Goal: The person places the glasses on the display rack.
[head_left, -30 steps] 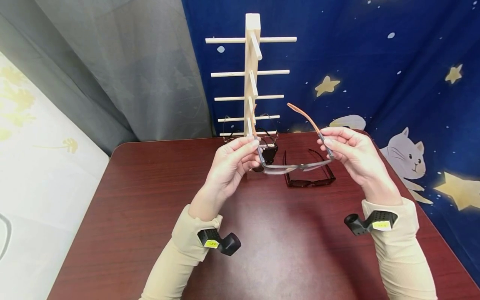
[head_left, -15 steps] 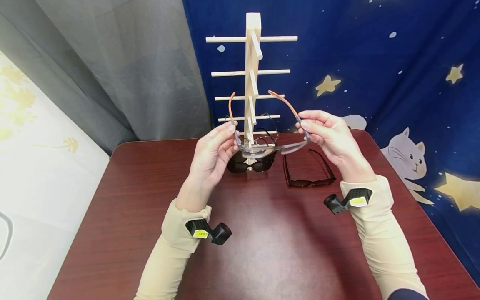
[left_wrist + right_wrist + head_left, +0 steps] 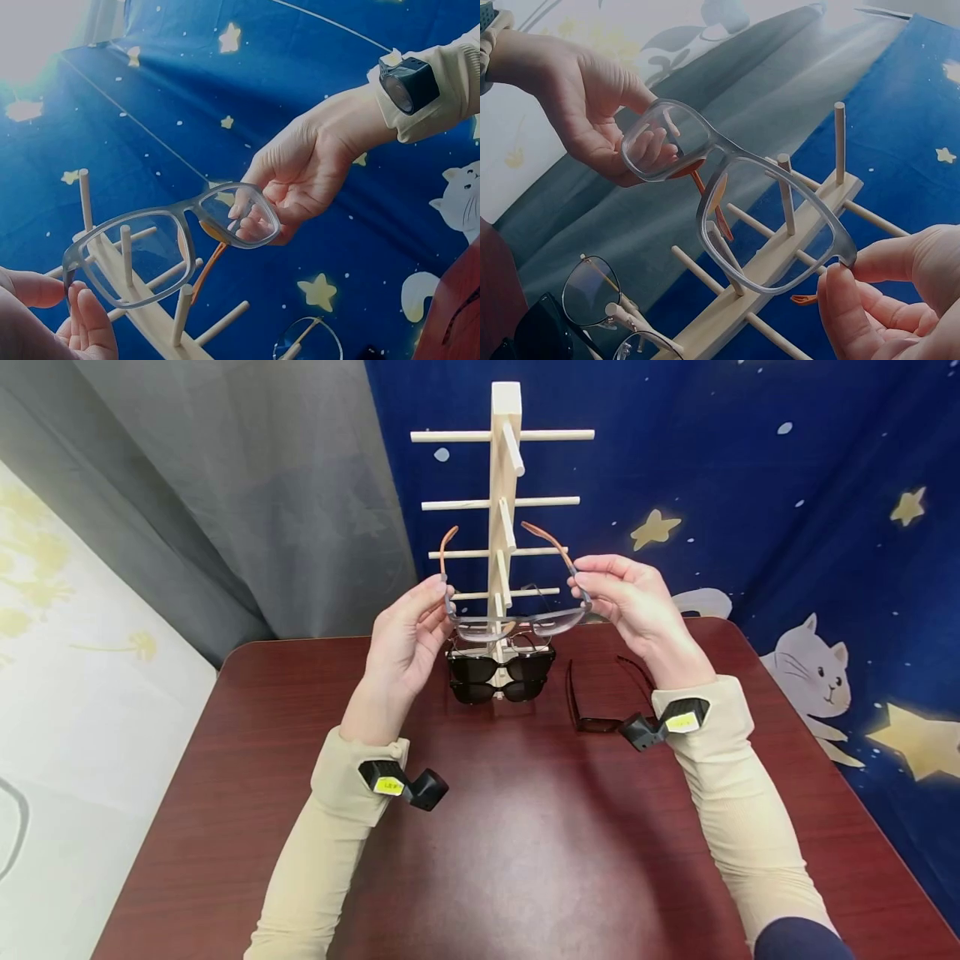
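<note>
The glasses (image 3: 724,146) are grey with orange temple tips (image 3: 550,538); the rack (image 3: 496,518) at twelve o'clock is pale wood, the sunglasses (image 3: 474,669) black, the desk (image 3: 480,877) red-brown. At two o'clock, a navy curtain (image 3: 750,502) carries gold stars (image 3: 655,530) and a grey cat (image 3: 804,664).

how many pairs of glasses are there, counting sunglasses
5: grey-framed clear glasses in left hand and right hand; thin wire-rimmed glasses, upper black sunglasses and lower black sunglasses on the pale wooden rack; dark-framed glasses on the reddish-brown table. Others may be hidden.
</note>
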The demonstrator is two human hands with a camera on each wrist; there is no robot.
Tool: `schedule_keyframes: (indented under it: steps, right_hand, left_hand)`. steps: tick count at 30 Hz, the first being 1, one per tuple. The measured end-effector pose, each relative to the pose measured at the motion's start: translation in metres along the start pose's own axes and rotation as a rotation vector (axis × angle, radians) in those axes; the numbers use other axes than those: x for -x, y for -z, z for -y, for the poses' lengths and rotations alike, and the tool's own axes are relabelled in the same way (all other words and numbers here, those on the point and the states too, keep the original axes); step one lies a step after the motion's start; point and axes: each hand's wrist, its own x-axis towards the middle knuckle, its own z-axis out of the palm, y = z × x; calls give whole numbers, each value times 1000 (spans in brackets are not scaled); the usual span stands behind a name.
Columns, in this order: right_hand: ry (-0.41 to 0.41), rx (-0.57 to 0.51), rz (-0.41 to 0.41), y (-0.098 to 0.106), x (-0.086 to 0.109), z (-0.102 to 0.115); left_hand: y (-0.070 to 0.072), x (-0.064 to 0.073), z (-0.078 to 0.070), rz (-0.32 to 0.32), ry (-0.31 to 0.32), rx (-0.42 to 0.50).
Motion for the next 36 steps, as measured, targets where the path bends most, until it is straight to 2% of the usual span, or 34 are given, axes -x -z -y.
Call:
schedule_keyframes:
  steps: [9, 19, 28, 36]
  right_hand:
    - [-23, 22, -69, -9, -19, -2]
    - [-41, -16, -98, -11, -35, -6]
    - [-56, -21, -121, -8, -39, -9]
    - [-76, -4, -128, -6, -41, -12]
  left_hand:
    - [0, -19, -9, -24, 6, 32]
    - [1, -37, -10, -60, 10, 41]
    - [3, -47, -7, -112, 20, 50]
    - [7, -52, -2, -145, 11, 20]
